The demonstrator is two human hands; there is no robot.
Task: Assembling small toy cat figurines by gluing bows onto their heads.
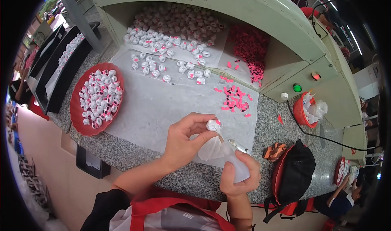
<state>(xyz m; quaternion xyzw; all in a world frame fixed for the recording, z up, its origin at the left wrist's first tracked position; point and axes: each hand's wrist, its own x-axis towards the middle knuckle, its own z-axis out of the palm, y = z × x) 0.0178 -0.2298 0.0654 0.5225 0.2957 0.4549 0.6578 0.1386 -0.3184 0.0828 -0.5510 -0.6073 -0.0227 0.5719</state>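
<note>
My left hand (185,139) pinches a small round white piece (211,125) with a pink patch between thumb and fingertips, above the work surface. Closed around a translucent white squeeze bottle (237,169), my right hand (241,176) tilts its thin nozzle up to the underside of that piece; whether the tip touches it I cannot tell. Beyond my hands, small pink pieces (235,99) lie scattered on the white sheet (142,104). Several loose white pieces (156,73) sit farther back, in front of the shelf.
To the left stands a red scalloped bowl (74,108) full of white-and-pink pieces, with black trays (55,96) beyond it. A pale green shelf unit (285,43) arches over heaped pieces at the back. Right of me are an orange basket (299,116), a black cable (311,135) and a black bag (299,172).
</note>
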